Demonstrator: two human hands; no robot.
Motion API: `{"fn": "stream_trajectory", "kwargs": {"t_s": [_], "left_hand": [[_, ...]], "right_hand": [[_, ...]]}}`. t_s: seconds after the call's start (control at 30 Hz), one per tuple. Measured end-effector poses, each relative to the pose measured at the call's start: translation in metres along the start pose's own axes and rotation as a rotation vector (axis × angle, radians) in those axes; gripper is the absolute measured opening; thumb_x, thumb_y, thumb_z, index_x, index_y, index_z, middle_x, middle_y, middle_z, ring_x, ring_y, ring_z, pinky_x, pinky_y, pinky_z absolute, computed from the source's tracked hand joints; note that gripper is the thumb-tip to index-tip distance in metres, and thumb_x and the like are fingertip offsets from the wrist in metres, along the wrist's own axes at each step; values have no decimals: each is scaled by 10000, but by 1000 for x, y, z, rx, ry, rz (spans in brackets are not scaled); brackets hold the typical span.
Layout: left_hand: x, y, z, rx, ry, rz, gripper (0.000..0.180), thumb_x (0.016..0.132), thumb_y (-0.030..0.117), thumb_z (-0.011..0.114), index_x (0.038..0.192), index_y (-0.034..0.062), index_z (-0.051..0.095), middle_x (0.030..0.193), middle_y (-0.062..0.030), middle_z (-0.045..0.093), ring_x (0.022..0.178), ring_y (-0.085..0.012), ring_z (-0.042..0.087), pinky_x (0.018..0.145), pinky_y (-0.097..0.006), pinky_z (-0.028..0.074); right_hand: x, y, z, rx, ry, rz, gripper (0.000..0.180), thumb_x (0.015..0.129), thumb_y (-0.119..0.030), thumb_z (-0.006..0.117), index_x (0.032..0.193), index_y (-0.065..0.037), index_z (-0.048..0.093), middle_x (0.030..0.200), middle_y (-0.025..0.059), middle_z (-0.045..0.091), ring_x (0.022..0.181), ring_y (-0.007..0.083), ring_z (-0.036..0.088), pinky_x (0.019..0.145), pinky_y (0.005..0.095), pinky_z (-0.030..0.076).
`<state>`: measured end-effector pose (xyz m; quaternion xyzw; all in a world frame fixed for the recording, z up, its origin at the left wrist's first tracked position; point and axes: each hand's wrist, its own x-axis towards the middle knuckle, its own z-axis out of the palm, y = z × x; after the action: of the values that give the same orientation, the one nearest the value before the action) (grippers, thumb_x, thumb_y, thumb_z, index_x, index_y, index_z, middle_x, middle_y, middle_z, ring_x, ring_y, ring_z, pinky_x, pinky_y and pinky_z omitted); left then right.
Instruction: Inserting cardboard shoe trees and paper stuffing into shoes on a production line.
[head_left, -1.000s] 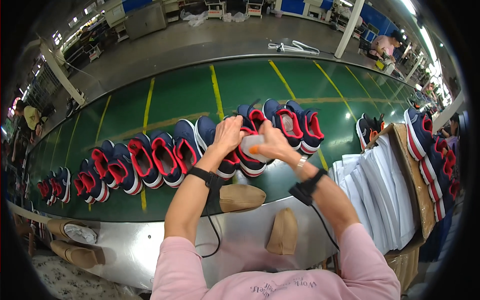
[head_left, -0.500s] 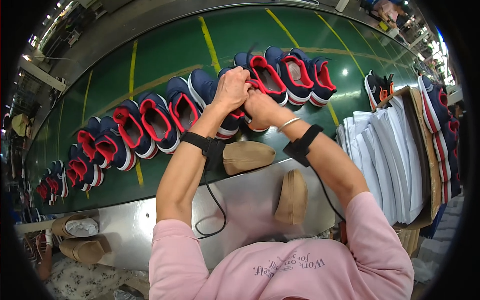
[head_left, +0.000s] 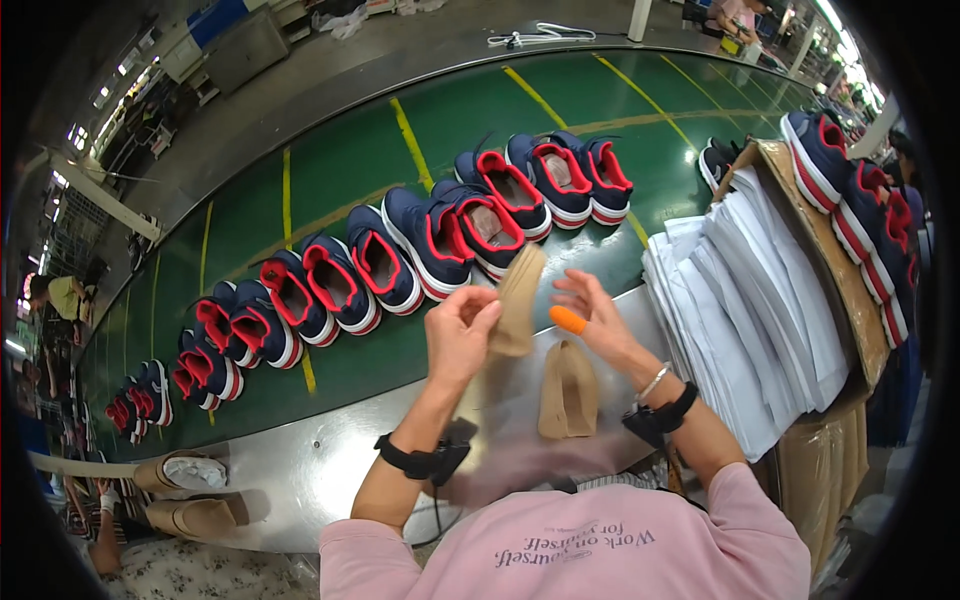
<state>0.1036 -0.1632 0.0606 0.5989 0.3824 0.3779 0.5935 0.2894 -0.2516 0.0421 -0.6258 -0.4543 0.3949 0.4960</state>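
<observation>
My left hand (head_left: 460, 328) pinches a tan moulded cardboard shoe insert (head_left: 520, 305) between thumb and fingers, holding it upright above the belt's near edge. Just right of the insert, my right hand (head_left: 600, 322) is open, fingers apart, with an orange finger cot (head_left: 567, 320) on its thumb. A second tan insert (head_left: 569, 400) rests on the metal ledge between my forearms. Beyond my hands stand navy sneakers with red linings in a long row; the nearest sneaker (head_left: 490, 225) shows a greyish filling in its opening.
The green belt (head_left: 350, 372) runs beyond the metal ledge (head_left: 290, 440). At right stand a cardboard box (head_left: 790, 175) of white paper sheets (head_left: 735, 310) and stacked sneakers (head_left: 868, 225). More tan inserts (head_left: 185, 515) lie lower left, near another person's hand (head_left: 105, 497).
Both hands have come back from the sneaker toward me. The left hand has picked up the tan insert that lay at the belt's edge. My right hand has opened. The view has shifted.
</observation>
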Motion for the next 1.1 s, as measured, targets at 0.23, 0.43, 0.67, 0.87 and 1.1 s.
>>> {"fn": "stream_trajectory", "kwargs": {"t_s": [0.23,0.43,0.67,0.87,1.1], "left_hand": [[-23,18,49,-326,-164,-110,135,868,101,604,902,-18,658,777,-25,641,684,-101,603,648,-267,513],[0,5,23,-417,239,10,174,949,142,473,886,0,551,816,-5,563,746,-75,511,684,-233,429],[-11,56,57,-491,113,43,235,955,242,486,904,20,546,811,-17,604,692,-69,562,624,-221,469],[-25,65,106,-527,-278,-31,191,912,203,575,948,17,546,836,-17,616,738,-69,567,665,-224,471],[-21,37,178,-540,-313,-8,235,897,111,576,1078,54,437,902,-37,605,767,-84,571,693,-228,476]], "right_hand": [[-18,-29,-5,106,12,-119,722,731,-210,758,1268,17,332,1111,122,537,968,164,565,797,314,499],[-71,1,-55,-412,246,78,853,631,-285,809,1272,38,348,1157,171,510,1054,266,530,886,398,448],[-60,-51,-138,-1135,481,-572,596,686,-103,668,1218,36,437,1035,220,540,957,359,532,866,414,436],[-67,-57,-293,-1295,557,-49,360,884,-245,519,1171,-29,533,1187,190,542,1039,373,527,908,390,416],[-36,-46,-218,-84,718,-86,174,843,-36,553,973,14,659,857,38,658,796,139,589,716,277,465]]}}
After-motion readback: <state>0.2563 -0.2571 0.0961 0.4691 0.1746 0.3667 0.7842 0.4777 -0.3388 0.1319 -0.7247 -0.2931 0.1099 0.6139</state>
